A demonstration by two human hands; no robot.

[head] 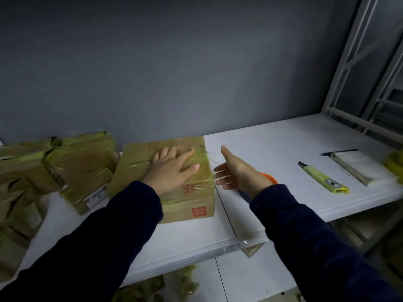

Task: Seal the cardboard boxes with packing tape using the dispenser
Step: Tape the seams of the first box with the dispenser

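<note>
A cardboard box (192, 201) with yellowish tape over its top and red print sits on the white shelf (283, 149). My left hand (172, 166) lies flat on the box's top, fingers straight. Just right of the box, my right hand (235, 171) hovers with straight fingers and holds nothing. An orange and dark object (270, 177), perhaps the tape dispenser, peeks out from behind my right wrist; most of it is hidden.
Several taped cardboard boxes (82, 162) are stacked at the left. A yellow utility knife (325, 178) and a white folded packet (359, 166) lie at the right. A yellow item (395, 162) sits at the right edge. A metal rack frame (357, 88) rises at the right.
</note>
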